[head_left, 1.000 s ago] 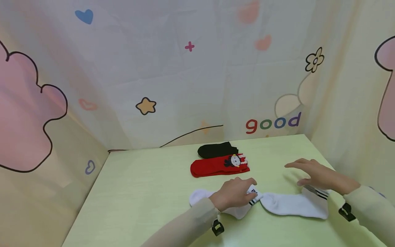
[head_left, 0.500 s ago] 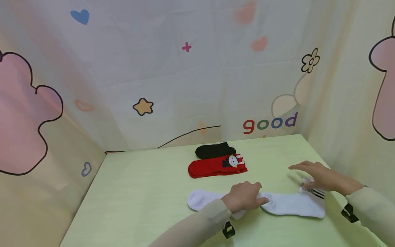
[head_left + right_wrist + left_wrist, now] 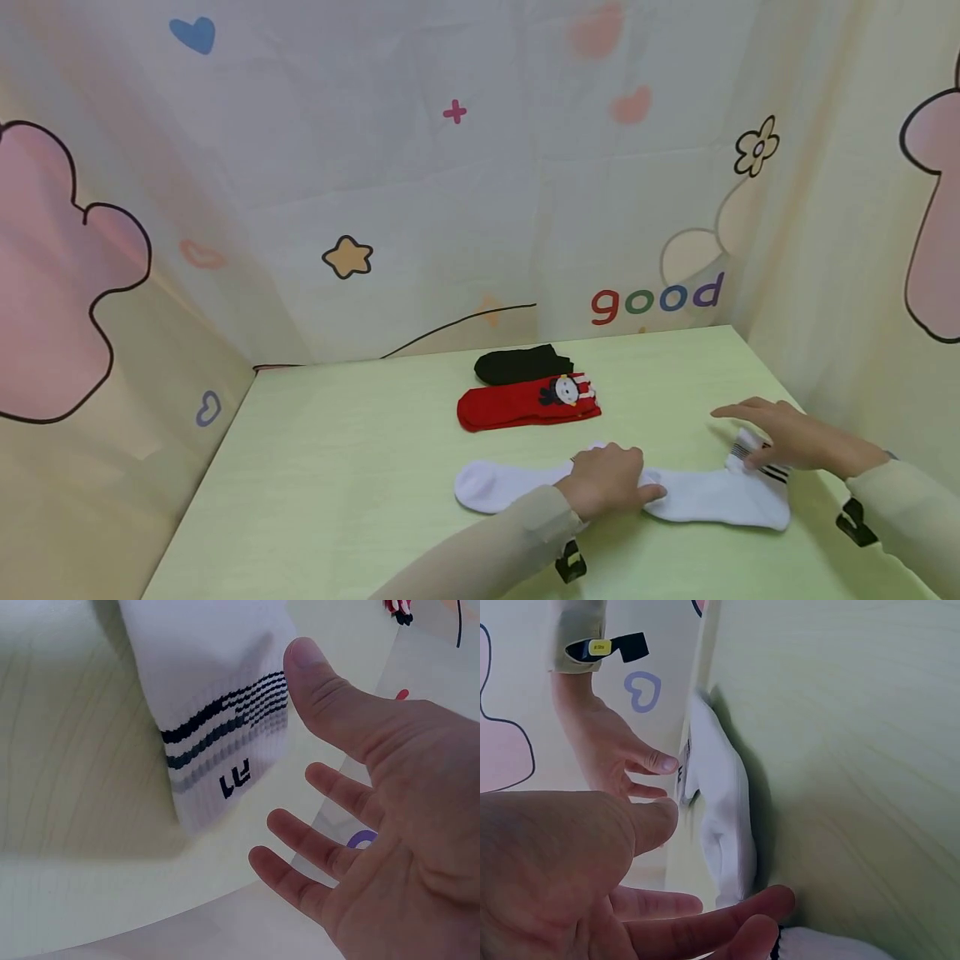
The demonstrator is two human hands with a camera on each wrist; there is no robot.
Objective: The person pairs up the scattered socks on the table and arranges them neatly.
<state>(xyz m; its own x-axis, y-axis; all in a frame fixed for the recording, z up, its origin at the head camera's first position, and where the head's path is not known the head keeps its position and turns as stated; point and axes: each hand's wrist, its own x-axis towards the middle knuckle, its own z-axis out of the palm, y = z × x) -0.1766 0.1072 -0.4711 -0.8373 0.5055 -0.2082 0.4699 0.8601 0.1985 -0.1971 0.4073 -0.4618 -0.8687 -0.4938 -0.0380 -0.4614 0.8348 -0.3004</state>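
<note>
Two white socks lie end to end on the table. Over the cuff end of the left white sock [image 3: 495, 487], my left hand [image 3: 609, 482] hovers or lightly rests; contact is unclear. Its fingers look relaxed in the left wrist view, thumb apart, with the right white sock [image 3: 724, 780] beyond. My right hand [image 3: 802, 437] is held above the striped cuff of the right white sock [image 3: 712, 497]. In the right wrist view, its spread fingers [image 3: 307, 840] hold nothing, and the thumb is close to the black-striped cuff [image 3: 225, 727].
Behind the white socks lies a red sock [image 3: 510, 408] with a cartoon figure. A black sock [image 3: 521, 365] is just beyond it. The pale table [image 3: 322, 467] is enclosed by a printed curtain [image 3: 420, 183] at the back and sides.
My left hand has moved right along the left sock's cuff toward the right sock. My right hand has shifted slightly right and down, and more of the cuff under it shows.
</note>
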